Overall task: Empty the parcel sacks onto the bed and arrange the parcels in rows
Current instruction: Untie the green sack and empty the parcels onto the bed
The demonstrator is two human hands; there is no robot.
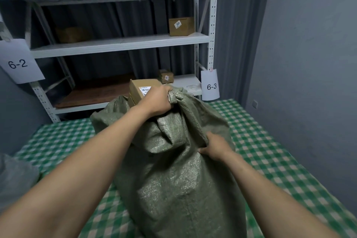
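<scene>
the green checked bed (pixel 270 160) fills the lower frame, and the woven green sack (pixel 173 179) stands on it at centre, bulging and full. i judge it heavy and slack. the cloth is soft and rather slick, so it will sag and offer no firm edge, while the parcels inside are stiff. a cardboard parcel (pixel 139 91) seems to poke from its mouth at upper centre. my left hand (pixel 156 100) is clenched round the bunched neck, and my right hand (pixel 214 148) grasps a fold on its side. for tipping, i would take the bottom corners.
</scene>
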